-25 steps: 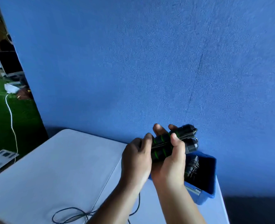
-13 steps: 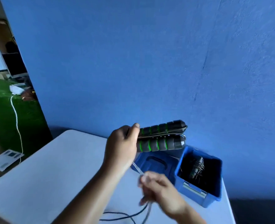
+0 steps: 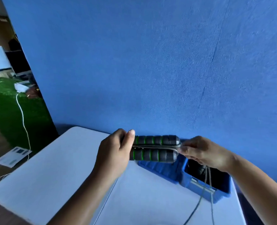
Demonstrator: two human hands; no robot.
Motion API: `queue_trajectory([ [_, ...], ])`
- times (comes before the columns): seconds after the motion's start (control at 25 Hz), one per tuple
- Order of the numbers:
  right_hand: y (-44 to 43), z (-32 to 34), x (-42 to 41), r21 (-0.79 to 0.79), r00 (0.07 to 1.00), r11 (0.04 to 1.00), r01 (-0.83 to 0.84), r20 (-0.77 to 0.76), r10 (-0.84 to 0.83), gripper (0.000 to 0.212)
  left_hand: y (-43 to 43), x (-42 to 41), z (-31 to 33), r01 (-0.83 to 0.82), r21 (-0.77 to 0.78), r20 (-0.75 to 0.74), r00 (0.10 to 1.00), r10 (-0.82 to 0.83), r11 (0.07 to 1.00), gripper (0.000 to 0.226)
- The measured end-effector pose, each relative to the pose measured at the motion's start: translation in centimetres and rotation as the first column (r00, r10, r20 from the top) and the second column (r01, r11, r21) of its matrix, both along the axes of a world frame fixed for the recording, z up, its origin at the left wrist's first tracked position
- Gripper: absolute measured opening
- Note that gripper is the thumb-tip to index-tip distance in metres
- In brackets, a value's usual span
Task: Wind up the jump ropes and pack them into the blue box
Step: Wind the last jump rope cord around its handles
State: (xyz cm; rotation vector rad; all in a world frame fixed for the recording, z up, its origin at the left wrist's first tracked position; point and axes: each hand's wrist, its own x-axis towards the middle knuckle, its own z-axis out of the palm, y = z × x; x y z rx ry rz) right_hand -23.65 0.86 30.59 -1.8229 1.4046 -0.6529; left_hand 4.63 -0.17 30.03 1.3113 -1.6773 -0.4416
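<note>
My left hand [image 3: 116,150] grips the near ends of two black jump rope handles [image 3: 155,148] with green rings, held side by side and level above the table. My right hand [image 3: 202,151] pinches the dark rope [image 3: 207,181] at the handles' far end; a strand lies along the gap between the handles, and the rest hangs down past the box toward the table. The blue box [image 3: 204,187] stands open at the table's right rear, with another dark jump rope [image 3: 201,170] inside, partly hidden by my right hand.
The blue box lid [image 3: 160,171] lies flat on the white table [image 3: 53,176] just left of the box. A blue wall [image 3: 150,62] rises directly behind. Left of the table are green turf [image 3: 7,111], a white cable [image 3: 23,116] and a paper sheet [image 3: 12,156] on the floor.
My right hand rose from low over the table to the handles' far end, bringing the rope up with it. The left hand kept hold of the handles, now lying level.
</note>
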Motion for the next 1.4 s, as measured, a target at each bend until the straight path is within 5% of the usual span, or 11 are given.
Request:
queue_trajectory([
  [0.2,-2.1,6.7,1.4,-0.063,0.983,0.994,0.087,-0.157,-0.096,0.045,0.7,-1.0,-2.2,0.090,-0.051,0.211,0.974,-0.077,0.995,0.040],
  [0.4,-0.1,12.1,5.8,-0.014,0.999,0.999,0.045,-0.015,-0.046,0.034,-0.6,-1.7,-2.4,0.059,-0.100,0.333,0.943,-0.022,0.993,0.040],
  [0.52,4.1,10.2,8.3,0.011,0.999,0.999,-0.037,0.007,0.037,0.028,-1.7,-1.6,-2.2,-0.045,-0.085,0.326,0.943,0.070,0.995,0.042],
  [0.68,7.2,3.6,10.6,0.211,0.969,0.976,-0.050,0.246,-0.003,0.017,-2.6,-1.0,-1.7,-0.146,-0.063,0.241,0.958,0.157,0.987,0.044],
  [0.84,7.6,-1.8,12.2,0.410,0.806,0.891,-0.195,0.585,-0.093,0.025,-2.0,-2.4,-1.3,-0.171,-0.029,0.178,0.969,0.174,0.985,0.046],
  [0.96,7.8,-4.5,13.2,0.381,0.633,0.880,-0.284,0.764,-0.126,0.039,-1.9,-2.6,-1.0,-0.179,0.018,0.085,0.981,0.177,0.984,0.046],
  [1.08,7.1,-6.9,14.5,0.365,0.512,0.917,-0.162,0.826,-0.238,0.056,-1.4,-2.8,0.2,-0.161,0.021,-0.013,0.987,0.162,0.987,0.045],
  [1.16,6.0,-8.1,14.7,0.344,0.466,0.935,-0.086,0.843,-0.268,0.047,-0.8,-3.3,0.9,-0.120,0.031,-0.031,0.992,0.121,0.992,0.046],
  [1.2,5.1,-8.6,14.3,0.325,0.474,0.942,-0.086,0.845,-0.248,0.039,-0.5,-3.4,1.1,-0.102,0.043,-0.041,0.994,0.104,0.994,0.047],
  [1.28,3.0,-8.9,12.1,0.269,0.636,0.958,-0.097,0.757,-0.148,0.022,-0.1,-3.1,1.4,-0.067,0.076,-0.073,0.995,0.073,0.995,0.047],
  [1.4,-0.3,-6.3,7.8,0.218,0.911,0.976,0.018,0.399,-0.106,0.016,0.5,-2.0,1.5,0.023,0.107,-0.027,0.999,-0.020,0.994,0.048],
])
